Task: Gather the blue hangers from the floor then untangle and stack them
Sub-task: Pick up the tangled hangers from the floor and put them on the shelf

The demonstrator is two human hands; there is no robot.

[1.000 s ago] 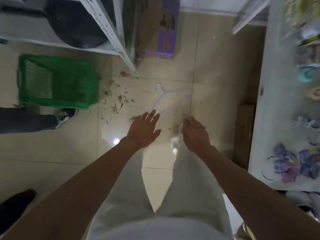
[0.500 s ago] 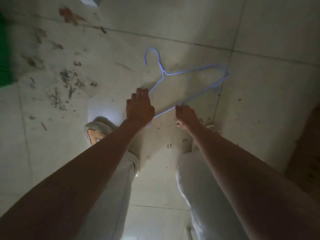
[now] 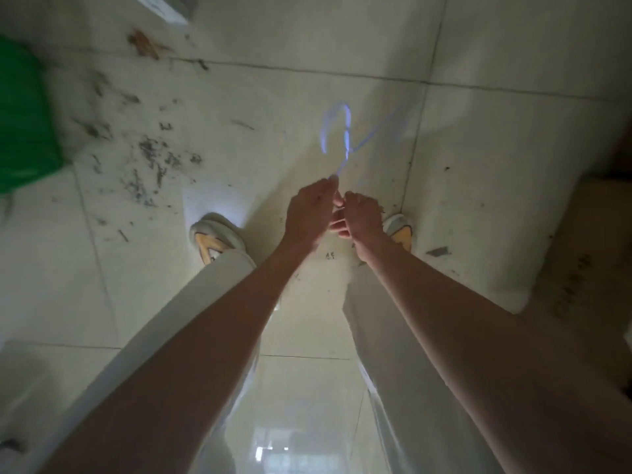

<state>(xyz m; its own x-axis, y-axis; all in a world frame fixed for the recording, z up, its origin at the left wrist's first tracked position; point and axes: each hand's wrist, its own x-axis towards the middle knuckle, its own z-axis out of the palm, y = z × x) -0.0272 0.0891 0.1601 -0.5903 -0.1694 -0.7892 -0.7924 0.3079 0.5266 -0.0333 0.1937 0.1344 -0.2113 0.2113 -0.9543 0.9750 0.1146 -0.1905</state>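
Observation:
A thin blue wire hanger (image 3: 346,138) is lifted off the tiled floor, blurred by motion, its hook pointing away from me. My left hand (image 3: 307,210) is closed around its lower wire. My right hand (image 3: 360,217) sits right beside the left one, fingers curled on the same end of the hanger. How many hangers are in the bundle cannot be told through the blur.
Dirt and debris (image 3: 147,159) are scattered on the floor to the left. A green basket (image 3: 24,124) stands at the left edge. A white shelf leg (image 3: 160,8) is at the top. A brown cardboard box (image 3: 588,254) lies to the right. My two shoes stand below my hands.
The hanger lay flat on the floor with my hands reaching its lower wire; now both hands have closed on it, come together and raised it off the tiles.

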